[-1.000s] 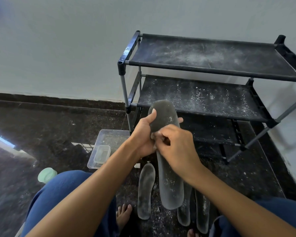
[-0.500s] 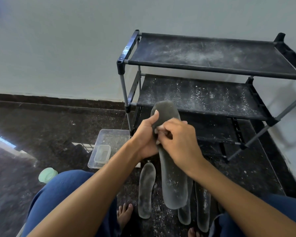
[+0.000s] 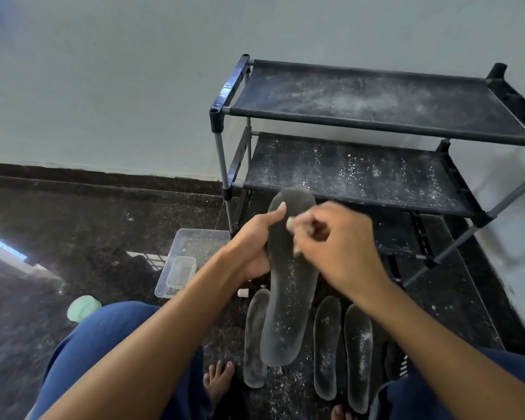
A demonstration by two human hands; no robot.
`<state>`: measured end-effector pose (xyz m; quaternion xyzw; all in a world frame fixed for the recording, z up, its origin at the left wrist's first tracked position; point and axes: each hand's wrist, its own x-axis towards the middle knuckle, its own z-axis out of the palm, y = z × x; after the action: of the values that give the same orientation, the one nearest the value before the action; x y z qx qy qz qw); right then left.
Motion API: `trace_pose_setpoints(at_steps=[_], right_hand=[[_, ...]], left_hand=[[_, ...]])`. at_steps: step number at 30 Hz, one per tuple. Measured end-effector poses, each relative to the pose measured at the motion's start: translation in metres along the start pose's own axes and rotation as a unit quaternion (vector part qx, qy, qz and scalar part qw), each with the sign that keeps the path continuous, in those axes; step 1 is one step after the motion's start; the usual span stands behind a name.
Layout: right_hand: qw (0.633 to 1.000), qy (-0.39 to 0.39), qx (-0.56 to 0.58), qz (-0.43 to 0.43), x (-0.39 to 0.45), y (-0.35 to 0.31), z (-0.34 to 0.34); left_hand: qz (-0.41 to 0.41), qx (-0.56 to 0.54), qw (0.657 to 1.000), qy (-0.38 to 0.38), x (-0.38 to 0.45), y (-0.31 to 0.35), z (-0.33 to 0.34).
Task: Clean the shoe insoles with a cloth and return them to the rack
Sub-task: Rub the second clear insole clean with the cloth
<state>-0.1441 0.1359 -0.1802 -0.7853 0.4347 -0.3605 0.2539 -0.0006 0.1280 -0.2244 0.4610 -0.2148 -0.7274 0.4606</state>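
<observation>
My left hand (image 3: pixel 255 241) grips a long dark grey insole (image 3: pixel 287 298) by its left edge, thumb on its upper face, toe end pointing up towards the rack (image 3: pixel 373 122). My right hand (image 3: pixel 340 247) pinches a small pale cloth (image 3: pixel 291 223) against the insole's upper part; the cloth is mostly hidden by the fingers. On the floor below lie three more dusty insoles: one at the left (image 3: pixel 255 338), two at the right (image 3: pixel 326 347) (image 3: pixel 358 356). The rack's black shelves carry white dust.
A clear plastic tray (image 3: pixel 194 241) holding a smaller clear box (image 3: pixel 181 271) sits on the dark floor left of the rack. A pale green lid (image 3: pixel 84 307) lies by my left knee. A small white cap (image 3: pixel 243 293) lies near the tray. My bare feet rest beside the insoles.
My right hand with the cloth has shifted right and slightly up across the insole's upper part. The left hand keeps the same grip on the insole.
</observation>
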Motion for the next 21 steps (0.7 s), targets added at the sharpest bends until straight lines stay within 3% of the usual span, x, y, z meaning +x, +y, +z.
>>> trace_pose_setpoints(at_steps=[2, 4, 8, 12, 15, 18, 21], right_hand=[[0.997, 0.041, -0.05, -0.039, 0.012, 0.008, -0.007], [0.993, 0.026, -0.098, -0.062, 0.018, 0.017, -0.004], [0.987, -0.043, -0.131, -0.083, 0.009, 0.021, 0.007], [0.977, -0.178, -0.085, -0.08, -0.002, 0.016, 0.001], [0.991, -0.116, -0.021, -0.059, 0.001, 0.013, -0.011], [0.995, -0.027, -0.058, -0.079, 0.01, 0.019, -0.012], [0.986, -0.105, -0.111, -0.067, 0.008, 0.019, -0.008]], left_hand=[[0.004, 0.004, 1.0, -0.001, -0.004, -0.002, 0.003], [0.007, -0.005, 1.0, -0.002, -0.007, -0.003, 0.005], [0.017, -0.028, 0.999, 0.007, -0.007, -0.001, 0.005], [0.016, -0.043, 0.999, 0.008, -0.01, 0.004, 0.003], [0.01, -0.03, 0.999, 0.008, -0.013, 0.004, 0.004], [0.012, -0.026, 1.0, 0.005, -0.015, 0.002, 0.007], [0.004, -0.02, 1.0, 0.011, -0.015, 0.001, 0.006]])
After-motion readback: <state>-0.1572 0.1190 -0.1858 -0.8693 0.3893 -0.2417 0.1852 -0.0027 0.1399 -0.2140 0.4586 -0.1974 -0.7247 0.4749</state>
